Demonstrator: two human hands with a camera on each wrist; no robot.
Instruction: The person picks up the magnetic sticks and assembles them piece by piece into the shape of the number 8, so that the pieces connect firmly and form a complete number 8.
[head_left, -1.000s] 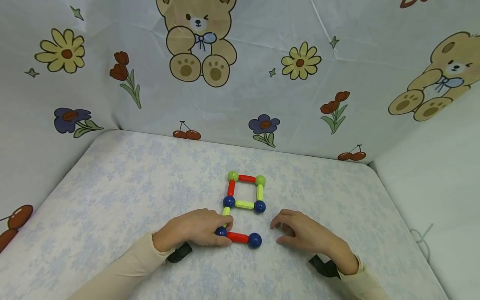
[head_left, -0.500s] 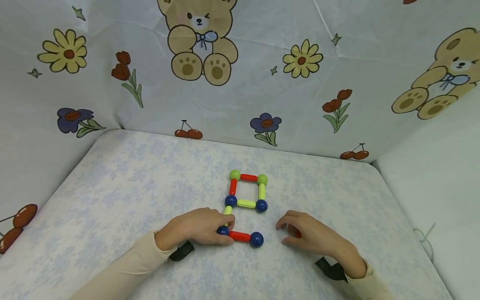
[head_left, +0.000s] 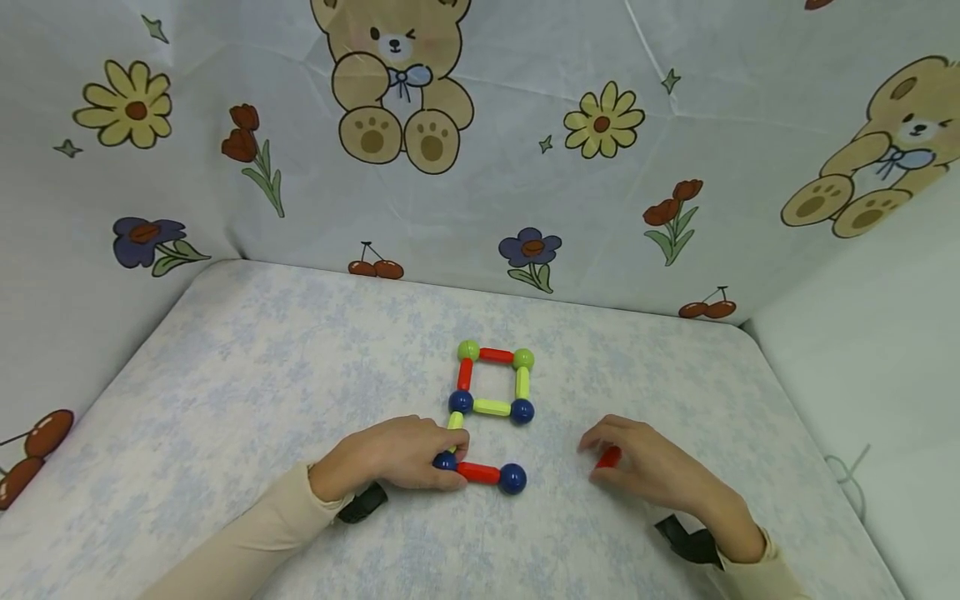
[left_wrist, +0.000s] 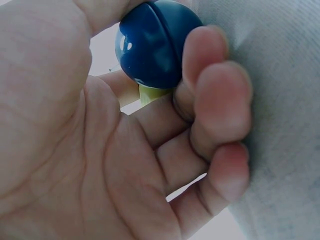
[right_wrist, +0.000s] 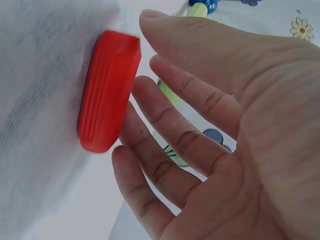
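Note:
On the table lies a figure of building sticks and balls: a square with green balls point(head_left: 523, 358) at its far corners and blue balls point(head_left: 522, 411) at its near ones. From its near left corner a lime stick point(head_left: 455, 422) runs down to another blue ball point(left_wrist: 150, 45), which my left hand point(head_left: 405, 454) holds between thumb and curled fingers. A red stick point(head_left: 478, 472) joins that ball to a blue end ball point(head_left: 513, 478). Farther right, my right hand point(head_left: 652, 467) hovers with loosely bent fingers around a separate red stick point(right_wrist: 110, 92), which lies on the cloth ungripped.
A pale patterned cloth point(head_left: 300, 350) covers the table. Behind it rises a white curtain point(head_left: 480, 200) printed with bears and flowers. A thin loop of cord point(head_left: 847, 479) hangs at the right edge.
My right hand has moved right, away from the figure, and the loose red stick has come into view between its fingers. The left hand stays on its blue ball.

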